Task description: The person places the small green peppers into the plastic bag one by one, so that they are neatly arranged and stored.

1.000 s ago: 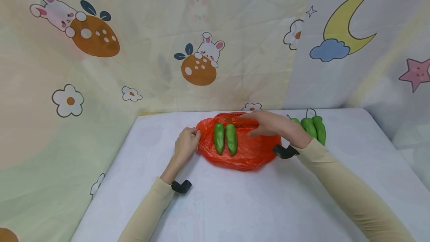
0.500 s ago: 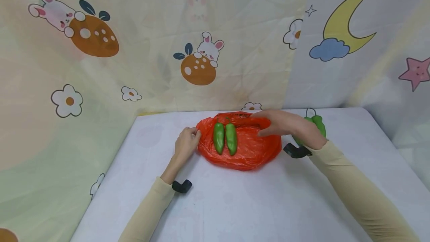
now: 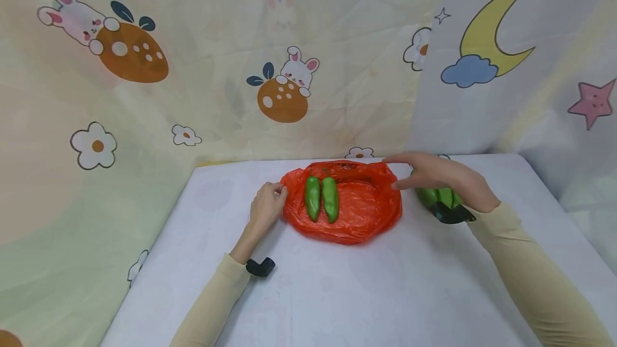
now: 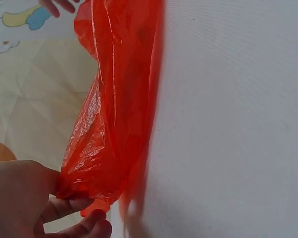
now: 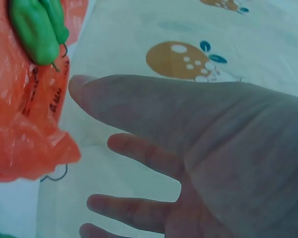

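A red plastic bag (image 3: 362,213) lies with its mouth spread on the table. Two green peppers (image 3: 330,200) rest side by side in its left part. My left hand (image 3: 266,208) pinches the bag's left edge; in the left wrist view the thumb and fingers of that hand (image 4: 25,201) hold the red film. Just off the bag's right rim hovers my right hand (image 3: 441,175). The right wrist view shows this hand (image 5: 203,144) with fingers and thumb spread, nothing between them. More green peppers (image 3: 428,197) lie behind the right wrist, partly hidden.
The white table (image 3: 337,293) ends at the back against a hanging cloth (image 3: 212,68) printed with rabbits, flowers and a moon. Black straps (image 3: 261,267) sit at both wrists.
My right hand has drawn back to the right, from over the bag to beside its right edge, now covering more of the right-hand peppers. The left hand stays in place.
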Motion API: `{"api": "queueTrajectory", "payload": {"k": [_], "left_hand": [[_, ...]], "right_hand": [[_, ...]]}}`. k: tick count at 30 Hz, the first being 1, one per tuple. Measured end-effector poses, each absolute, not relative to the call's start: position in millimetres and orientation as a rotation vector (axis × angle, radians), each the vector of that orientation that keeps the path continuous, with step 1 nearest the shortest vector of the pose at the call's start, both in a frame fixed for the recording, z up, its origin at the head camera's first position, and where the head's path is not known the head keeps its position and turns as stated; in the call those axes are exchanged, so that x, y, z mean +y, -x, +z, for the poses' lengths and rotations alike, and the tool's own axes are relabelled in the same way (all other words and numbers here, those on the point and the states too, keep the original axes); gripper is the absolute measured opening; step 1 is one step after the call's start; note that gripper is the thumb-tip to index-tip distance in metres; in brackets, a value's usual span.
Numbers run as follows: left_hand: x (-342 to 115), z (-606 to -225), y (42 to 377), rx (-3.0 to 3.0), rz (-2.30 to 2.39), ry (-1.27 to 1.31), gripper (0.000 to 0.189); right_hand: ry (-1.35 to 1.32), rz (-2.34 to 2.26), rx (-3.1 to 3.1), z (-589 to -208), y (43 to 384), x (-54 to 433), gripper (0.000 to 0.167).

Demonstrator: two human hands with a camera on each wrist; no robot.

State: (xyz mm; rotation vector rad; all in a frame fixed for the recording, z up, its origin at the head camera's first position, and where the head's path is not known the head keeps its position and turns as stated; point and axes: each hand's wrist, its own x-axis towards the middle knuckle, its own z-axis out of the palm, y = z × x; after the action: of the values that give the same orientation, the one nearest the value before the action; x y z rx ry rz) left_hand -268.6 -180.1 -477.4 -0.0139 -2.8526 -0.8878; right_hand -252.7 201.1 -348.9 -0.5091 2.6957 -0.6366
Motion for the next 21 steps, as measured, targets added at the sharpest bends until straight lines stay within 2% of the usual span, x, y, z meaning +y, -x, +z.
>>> {"api": "queueTrajectory", "payload": {"k": [21], "left_hand": [[-184,-478,270,-2.865,-0.895,0.008,0.031]], "right_hand": [[0.277,-0.498,2.731,-370,253,268,0.075]]}}
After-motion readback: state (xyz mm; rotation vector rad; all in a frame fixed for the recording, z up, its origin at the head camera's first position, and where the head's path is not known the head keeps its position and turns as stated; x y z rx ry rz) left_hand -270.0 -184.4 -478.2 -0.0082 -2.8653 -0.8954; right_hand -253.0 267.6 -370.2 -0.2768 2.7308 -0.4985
